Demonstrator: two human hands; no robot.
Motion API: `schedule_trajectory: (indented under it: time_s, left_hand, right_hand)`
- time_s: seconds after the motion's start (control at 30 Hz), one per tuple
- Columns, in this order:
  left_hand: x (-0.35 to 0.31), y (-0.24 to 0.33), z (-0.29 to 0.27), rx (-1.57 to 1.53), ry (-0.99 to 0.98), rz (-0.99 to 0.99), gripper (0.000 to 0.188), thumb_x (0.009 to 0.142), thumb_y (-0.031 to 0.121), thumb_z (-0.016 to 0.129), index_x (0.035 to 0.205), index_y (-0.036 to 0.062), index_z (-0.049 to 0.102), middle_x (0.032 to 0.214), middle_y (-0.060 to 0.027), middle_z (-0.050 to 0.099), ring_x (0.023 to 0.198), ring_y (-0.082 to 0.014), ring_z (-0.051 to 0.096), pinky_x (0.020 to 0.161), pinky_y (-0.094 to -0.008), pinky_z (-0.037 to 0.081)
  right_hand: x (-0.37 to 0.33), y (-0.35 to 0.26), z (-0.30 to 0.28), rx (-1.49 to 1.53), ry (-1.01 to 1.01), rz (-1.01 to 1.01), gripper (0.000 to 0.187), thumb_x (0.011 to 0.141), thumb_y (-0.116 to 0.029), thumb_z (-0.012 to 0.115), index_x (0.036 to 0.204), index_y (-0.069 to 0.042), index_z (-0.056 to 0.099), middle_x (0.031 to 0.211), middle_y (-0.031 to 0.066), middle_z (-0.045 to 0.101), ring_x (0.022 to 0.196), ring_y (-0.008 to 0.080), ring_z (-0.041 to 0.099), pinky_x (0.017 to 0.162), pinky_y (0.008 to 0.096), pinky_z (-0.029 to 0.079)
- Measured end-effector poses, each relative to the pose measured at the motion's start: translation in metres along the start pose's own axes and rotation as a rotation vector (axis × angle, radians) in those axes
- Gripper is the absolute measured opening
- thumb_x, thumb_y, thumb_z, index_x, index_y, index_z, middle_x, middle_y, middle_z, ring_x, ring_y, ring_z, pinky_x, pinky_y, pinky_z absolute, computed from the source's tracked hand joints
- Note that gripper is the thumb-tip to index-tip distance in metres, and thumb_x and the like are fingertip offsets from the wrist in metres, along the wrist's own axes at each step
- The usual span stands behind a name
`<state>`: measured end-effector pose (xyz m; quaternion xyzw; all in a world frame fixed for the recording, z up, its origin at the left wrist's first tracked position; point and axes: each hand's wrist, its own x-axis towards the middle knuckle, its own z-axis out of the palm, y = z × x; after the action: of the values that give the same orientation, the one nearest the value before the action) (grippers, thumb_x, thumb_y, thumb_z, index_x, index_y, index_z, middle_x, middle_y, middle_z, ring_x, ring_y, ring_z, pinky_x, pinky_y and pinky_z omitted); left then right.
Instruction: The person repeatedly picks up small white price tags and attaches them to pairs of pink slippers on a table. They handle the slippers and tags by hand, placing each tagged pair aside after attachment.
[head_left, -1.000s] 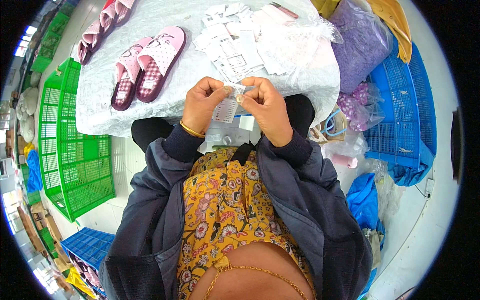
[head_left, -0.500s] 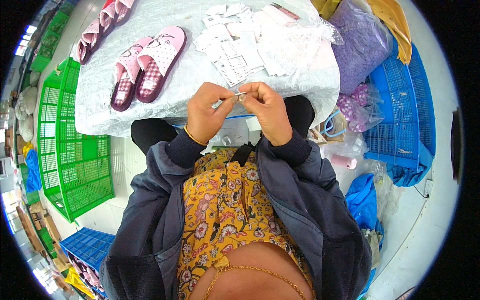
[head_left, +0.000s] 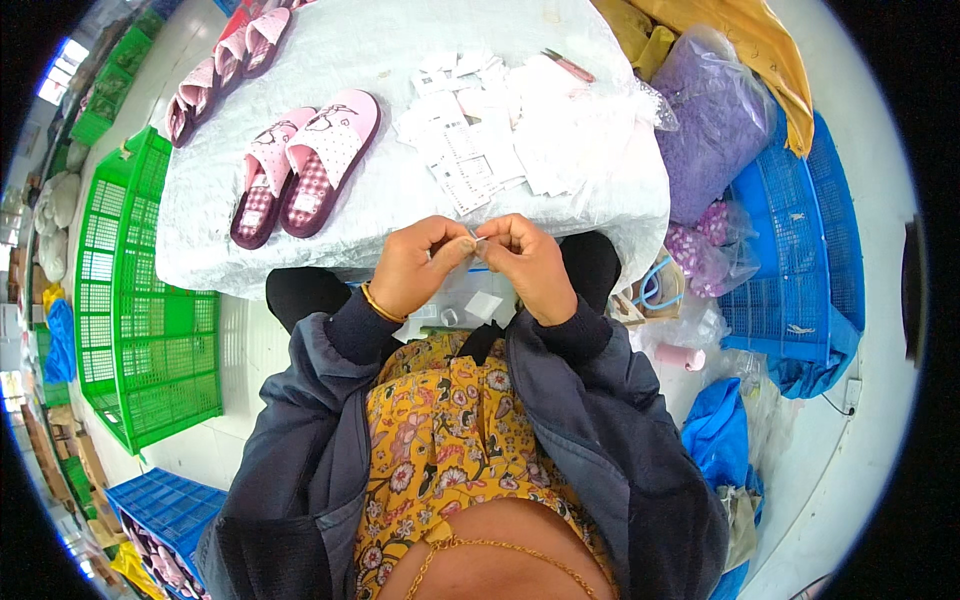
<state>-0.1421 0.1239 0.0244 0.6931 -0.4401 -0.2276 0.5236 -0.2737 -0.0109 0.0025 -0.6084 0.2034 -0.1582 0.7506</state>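
My left hand [head_left: 412,270] and my right hand [head_left: 532,268] meet fingertip to fingertip just off the near edge of the covered table. Between their pinched thumbs and forefingers is a small, thin whitish piece [head_left: 478,237], too small to name. Beyond it on the table lies a loose pile of white printed slips [head_left: 462,150]. To the left rests a pair of pink dotted slippers; the right one [head_left: 336,135] leans close against the left one [head_left: 270,160], and both have checked insoles and dark soles.
More pink slippers [head_left: 232,55] line the table's far left. Scissors or a similar red-handled tool [head_left: 568,66] lie behind the slips. A green crate [head_left: 150,300] stands left, a blue crate [head_left: 785,240] right, beside a purple-filled bag [head_left: 705,120]. Clear plastic film [head_left: 610,110] covers some slips.
The whole view has shifted, so the table and hands sit lower in the picture. Both hands keep their pinch on the small piece, with the fingers slightly rearranged.
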Motion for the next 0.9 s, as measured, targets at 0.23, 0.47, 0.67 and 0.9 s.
schedule_trajectory:
  time_s: [0.23,0.47,0.67,0.9]
  left_hand:
    - [0.0,-0.019,-0.001,-0.175,-0.137,-0.227,0.017,0.096,0.017,0.061,0.094,0.0013,0.065,0.079,0.0018,0.062,0.071,-0.0065,0.052,0.065,-0.0232,0.044]
    - [0.004,-0.01,-0.005,0.074,-0.061,-0.04,0.014,0.09,0.014,0.064,0.089,0.0006,0.065,0.075,-0.0058,0.062,0.065,-0.0118,0.054,0.06,-0.028,0.045]
    - [0.026,0.009,-0.009,0.075,-0.143,-0.025,0.013,0.089,0.013,0.066,0.093,0.0009,0.066,0.076,-0.0062,0.062,0.066,-0.0128,0.055,0.061,-0.0278,0.046]
    - [0.145,-0.023,-0.015,0.4,0.094,0.091,0.026,0.087,0.024,0.07,0.101,0.0018,0.068,0.09,-0.011,0.068,0.081,-0.0154,0.063,0.073,-0.0287,0.05]
  right_hand:
    - [-0.004,-0.004,0.0,-0.146,-0.063,-0.035,0.015,0.088,-0.006,0.067,0.1,0.002,0.064,0.086,0.0039,0.069,0.074,0.0063,0.06,0.065,0.023,0.048]
    - [-0.001,-0.013,-0.015,-0.658,-0.053,-0.38,0.013,0.085,-0.016,0.072,0.09,-0.005,0.069,0.087,0.0079,0.067,0.084,0.0207,0.061,0.076,0.0343,0.048]
    - [0.004,-0.016,-0.015,-0.581,0.031,-0.47,0.013,0.086,-0.016,0.07,0.089,-0.004,0.067,0.088,0.0082,0.063,0.091,0.028,0.057,0.081,0.0384,0.045]
    - [-0.001,-0.019,-0.022,-0.367,0.032,-0.275,0.014,0.089,-0.015,0.067,0.091,-0.001,0.064,0.084,0.0088,0.062,0.076,0.0204,0.058,0.07,0.0313,0.047]
